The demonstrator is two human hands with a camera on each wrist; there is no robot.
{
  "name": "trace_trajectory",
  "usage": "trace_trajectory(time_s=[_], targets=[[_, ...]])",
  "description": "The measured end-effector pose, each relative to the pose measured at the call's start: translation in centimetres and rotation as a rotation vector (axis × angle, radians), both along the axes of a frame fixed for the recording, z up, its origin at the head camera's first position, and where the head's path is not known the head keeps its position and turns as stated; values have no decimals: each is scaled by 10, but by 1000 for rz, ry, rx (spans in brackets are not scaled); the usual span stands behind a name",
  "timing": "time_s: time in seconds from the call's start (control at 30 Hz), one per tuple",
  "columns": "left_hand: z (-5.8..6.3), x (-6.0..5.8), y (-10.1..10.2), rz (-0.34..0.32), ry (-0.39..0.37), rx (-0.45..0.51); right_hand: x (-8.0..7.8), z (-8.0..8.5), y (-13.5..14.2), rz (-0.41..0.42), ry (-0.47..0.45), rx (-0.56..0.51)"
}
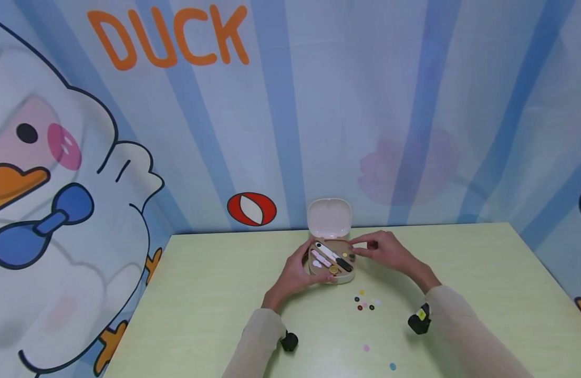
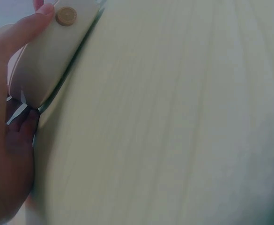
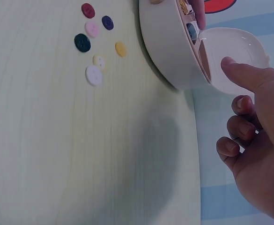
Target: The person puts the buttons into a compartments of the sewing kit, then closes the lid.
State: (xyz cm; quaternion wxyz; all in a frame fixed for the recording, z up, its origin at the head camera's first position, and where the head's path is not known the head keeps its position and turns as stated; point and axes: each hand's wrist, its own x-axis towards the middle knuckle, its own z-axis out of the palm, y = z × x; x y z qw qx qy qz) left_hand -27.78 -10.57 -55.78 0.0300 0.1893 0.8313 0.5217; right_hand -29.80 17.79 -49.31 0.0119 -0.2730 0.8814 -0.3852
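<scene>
A small cream case (image 1: 344,278), seemingly a sewing kit, stands at the table's back with its lid (image 1: 329,218) raised. My left hand (image 1: 295,270) grips it, thumb along the front and fingers round the left side; the left wrist view shows the thumb near a round tan button (image 2: 66,16) on the case wall. Inside lie a white-and-black slim tool (image 1: 335,257), a pink slim item (image 1: 321,258) and a gold round piece (image 1: 334,270). My right hand (image 1: 385,249) is at the right rim, thumb and index extended and apart, other fingers bent, nothing visible between them.
Several loose buttons (image 3: 93,75) in different colours lie on the table in front of the case. Nearer the front are a pink button (image 1: 366,348) and a blue button (image 1: 392,366). A printed curtain (image 1: 319,105) hangs behind the table's back edge.
</scene>
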Motion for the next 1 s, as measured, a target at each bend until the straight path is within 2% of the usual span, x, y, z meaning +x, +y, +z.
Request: trace_trajectory(time_s=[0.2,0.43,1.0], targets=[[0,2,-1,8,-9,-3,12,2,13,20,21,-10],[1,2,-1,3,-12,5,32,-2,26,44,-1,-20],[3,8,-2,-12,-17,8,83,-28,42,117,-52,-18]])
